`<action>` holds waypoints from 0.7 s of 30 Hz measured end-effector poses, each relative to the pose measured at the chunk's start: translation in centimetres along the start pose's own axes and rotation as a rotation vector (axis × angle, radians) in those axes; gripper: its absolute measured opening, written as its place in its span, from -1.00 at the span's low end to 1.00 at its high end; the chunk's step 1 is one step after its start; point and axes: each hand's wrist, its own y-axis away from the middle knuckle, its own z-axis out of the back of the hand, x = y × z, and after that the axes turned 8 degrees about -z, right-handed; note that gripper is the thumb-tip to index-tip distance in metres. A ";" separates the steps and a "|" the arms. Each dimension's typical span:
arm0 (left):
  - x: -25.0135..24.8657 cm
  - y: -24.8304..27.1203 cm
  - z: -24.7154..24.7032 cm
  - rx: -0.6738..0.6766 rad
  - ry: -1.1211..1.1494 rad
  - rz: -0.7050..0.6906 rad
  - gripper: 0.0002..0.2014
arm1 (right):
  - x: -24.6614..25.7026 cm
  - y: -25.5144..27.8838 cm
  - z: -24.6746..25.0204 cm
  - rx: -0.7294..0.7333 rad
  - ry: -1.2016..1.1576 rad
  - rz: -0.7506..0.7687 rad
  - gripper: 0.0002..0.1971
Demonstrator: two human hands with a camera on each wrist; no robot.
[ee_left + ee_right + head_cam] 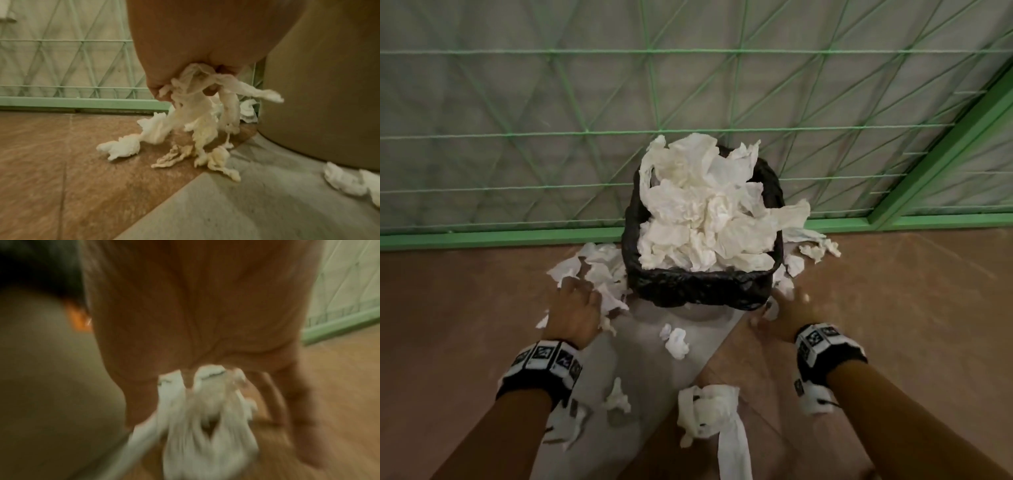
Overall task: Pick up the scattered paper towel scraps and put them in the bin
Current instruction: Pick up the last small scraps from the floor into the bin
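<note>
A bin [700, 287] lined with a black bag stands against the fence, heaped with white paper towel [705, 212]. My left hand [573, 308] is at the bin's left side and grips a bunch of scraps [197, 97] that hang from its curled fingers just above the floor. More scraps [595, 263] lie beside it. My right hand [787, 315], blurred, is at the bin's right front corner and holds a wad of scraps [205, 418] in its fingers. Loose scraps [676, 342] and a bigger crumpled piece [709, 411] lie on the floor in front.
A green mesh fence [688, 137] with a green base rail runs behind the bin. The floor is brown with a grey strip [640, 394] leading to the bin. Further scraps [815, 250] lie to the bin's right, near the rail.
</note>
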 end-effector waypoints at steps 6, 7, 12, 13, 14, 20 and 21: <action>-1.4 2.1 8.7 -0.561 0.854 0.162 -0.63 | -0.3 2.7 1.2 -0.113 0.112 0.144 -0.72; -1.8 2.4 10.9 -0.624 0.971 0.149 -0.64 | -1.0 3.0 2.6 -0.119 0.072 0.118 -0.70; -7.6 6.4 23.9 -0.907 1.043 -0.144 -0.68 | -2.5 5.5 12.8 -0.177 -0.726 -0.006 -0.80; -8.9 7.1 25.7 -0.951 1.021 -0.219 -0.69 | -2.3 6.3 15.1 -0.228 -0.967 0.002 -0.70; -10.0 7.6 27.0 -0.979 0.986 -0.285 -0.72 | -1.9 7.3 17.7 -0.278 -1.179 0.001 -0.68; -15.2 6.0 24.2 -0.799 0.576 -0.380 -0.97 | 2.3 15.8 28.1 -0.470 -1.482 0.371 -0.65; -15.5 5.1 22.8 -0.721 0.501 -0.369 -0.94 | 3.2 17.0 28.8 -0.504 -1.442 0.432 -0.65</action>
